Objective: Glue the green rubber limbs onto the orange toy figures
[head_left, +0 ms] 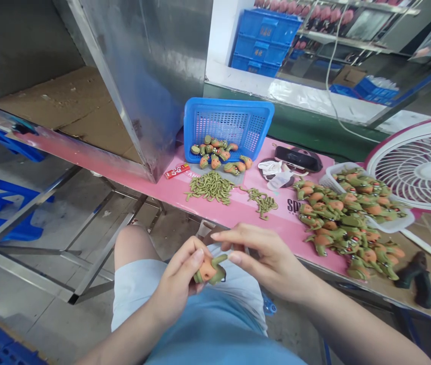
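Note:
Above my lap, my left hand (177, 284) is closed around a small orange-and-green toy figure (207, 271). A curved green strip (219, 259) sticks up from the figure on the right. My right hand (271, 256) hovers close beside it, fingers stretched and apart, the thumb tip at the end of the strip. Whether the thumb presses on it I cannot tell. On the pink table top (234, 215) ahead lie a heap of thin green curved pieces (211, 187) and a smaller cluster of the same pieces (263, 202).
A tipped blue basket (230, 109) has similar figures (215, 149) at its mouth. Many more figures (337, 223) are piled at right, around a white basket (394, 223). Nearby are a phone (298, 159), a fan (428, 170), a red packet (177, 171) and a metal cabinet (154, 76).

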`<state>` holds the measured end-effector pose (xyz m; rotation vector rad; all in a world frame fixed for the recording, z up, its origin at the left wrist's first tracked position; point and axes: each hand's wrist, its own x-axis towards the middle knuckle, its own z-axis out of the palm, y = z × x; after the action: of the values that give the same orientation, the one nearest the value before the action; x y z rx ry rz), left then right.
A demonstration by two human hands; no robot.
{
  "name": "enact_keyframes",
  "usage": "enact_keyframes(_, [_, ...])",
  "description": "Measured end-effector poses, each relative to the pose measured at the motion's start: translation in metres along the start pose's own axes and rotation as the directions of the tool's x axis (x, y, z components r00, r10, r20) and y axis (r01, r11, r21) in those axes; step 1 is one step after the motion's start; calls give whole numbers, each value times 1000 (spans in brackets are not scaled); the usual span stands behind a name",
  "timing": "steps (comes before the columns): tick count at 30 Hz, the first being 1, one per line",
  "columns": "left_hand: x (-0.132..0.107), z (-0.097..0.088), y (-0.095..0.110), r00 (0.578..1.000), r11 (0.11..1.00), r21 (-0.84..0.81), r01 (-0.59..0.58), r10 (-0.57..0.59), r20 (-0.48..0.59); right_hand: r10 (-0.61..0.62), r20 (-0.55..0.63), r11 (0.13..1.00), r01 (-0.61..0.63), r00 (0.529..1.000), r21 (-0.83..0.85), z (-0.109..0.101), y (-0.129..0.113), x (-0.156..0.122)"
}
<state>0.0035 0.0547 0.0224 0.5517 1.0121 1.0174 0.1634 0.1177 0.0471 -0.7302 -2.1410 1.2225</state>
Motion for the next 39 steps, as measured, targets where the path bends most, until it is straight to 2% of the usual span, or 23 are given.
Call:
enact_keyframes(2, [-2, -3, 2, 998, 997, 53, -50, 49, 25, 9, 9, 998, -9, 1000, -59, 0, -3, 0])
enact_keyframes(6, [-2, -2, 2, 991, 982, 142, -125, 118, 58, 28, 107, 992, -14, 994, -128, 8, -5, 2])
enact_keyframes(12, [6, 6, -1, 972, 953, 237, -189, 216, -91, 32, 85, 979, -15, 996, -201, 29, -4, -4])
enact_keyframes(15, [9, 8, -3, 968, 954, 238, -182, 216, -128, 6, 24, 962, 1, 1000, -272, 37, 0, -8])
enact_keyframes(19, [10, 10, -5, 963, 953, 240, -183, 223, -154, 23, -7, 942, -24, 1000, -334, 42, 4, -12])
enact_keyframes(23, [12, 10, -7, 961, 955, 236, -178, 220, -170, -9, -51, 929, -10, 999, -371, 45, 6, -15])
enact_keyframes(33, [15, 13, -9, 958, 961, 214, -176, 217, -187, -75, -87, 896, 28, 993, -443, 48, 6, -14])
enact_keyframes(39, [16, 14, -9, 952, 958, 219, -187, 232, -201, -59, -84, 904, 18, 995, -428, 47, 8, -13])
